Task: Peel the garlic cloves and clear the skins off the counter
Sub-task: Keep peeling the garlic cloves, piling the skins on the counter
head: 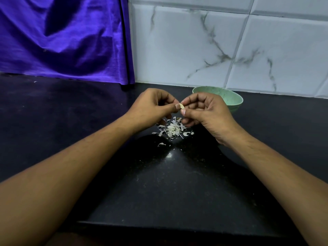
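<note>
The garlic clove (182, 106) is held in the air between both hands, above the tabletop (177, 183). Only a small pale sliver shows between the fingertips, too little to tell its long axis or which way it points. The left hand (152, 105) has a narrow grip, thumb and forefinger pinching the clove. The right hand (207, 112) pinches it from the other side, its other fingers curled. Just below lies a loose pile of garlic skins (173, 129), with a few stray flakes nearer the person. Behind the right hand stands a green bowl (232, 100), partly covered, its inside hidden. A purple cloth (62, 38) hangs at the back left, beside marbled wall tiles (213, 50).
</note>
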`<state>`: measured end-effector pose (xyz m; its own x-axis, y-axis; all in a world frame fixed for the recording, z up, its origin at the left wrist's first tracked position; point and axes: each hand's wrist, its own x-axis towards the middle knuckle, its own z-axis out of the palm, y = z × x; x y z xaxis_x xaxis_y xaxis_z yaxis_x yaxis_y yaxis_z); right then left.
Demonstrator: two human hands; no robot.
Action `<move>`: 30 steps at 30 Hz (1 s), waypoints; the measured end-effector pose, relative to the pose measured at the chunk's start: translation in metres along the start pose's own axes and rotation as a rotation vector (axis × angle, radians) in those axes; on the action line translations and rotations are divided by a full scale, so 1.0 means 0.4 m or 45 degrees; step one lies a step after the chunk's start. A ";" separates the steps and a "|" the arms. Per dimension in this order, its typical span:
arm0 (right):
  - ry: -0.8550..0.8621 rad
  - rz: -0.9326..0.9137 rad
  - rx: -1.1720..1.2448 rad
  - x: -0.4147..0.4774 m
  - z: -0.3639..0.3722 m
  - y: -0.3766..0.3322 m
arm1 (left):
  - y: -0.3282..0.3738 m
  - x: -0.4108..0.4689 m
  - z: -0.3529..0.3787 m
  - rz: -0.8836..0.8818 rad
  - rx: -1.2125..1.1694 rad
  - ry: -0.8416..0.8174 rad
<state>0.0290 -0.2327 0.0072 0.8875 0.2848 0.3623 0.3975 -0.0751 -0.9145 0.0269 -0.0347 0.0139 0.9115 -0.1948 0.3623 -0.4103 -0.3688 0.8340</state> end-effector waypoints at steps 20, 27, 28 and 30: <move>-0.008 -0.042 -0.118 0.004 -0.002 0.009 | -0.009 0.003 -0.006 0.063 0.251 -0.009; -0.010 -0.053 -0.185 0.003 -0.003 0.010 | 0.002 0.001 -0.007 0.000 0.149 0.019; -0.012 -0.058 -0.191 0.003 -0.004 0.010 | 0.001 0.001 -0.007 0.001 0.176 0.022; -0.012 -0.065 -0.196 0.002 -0.003 0.008 | 0.003 -0.002 -0.010 0.003 0.222 0.032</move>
<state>0.0313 -0.2340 0.0046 0.8632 0.3009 0.4053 0.4738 -0.2060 -0.8562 0.0257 -0.0314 0.0161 0.9101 -0.1739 0.3760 -0.4091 -0.5211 0.7491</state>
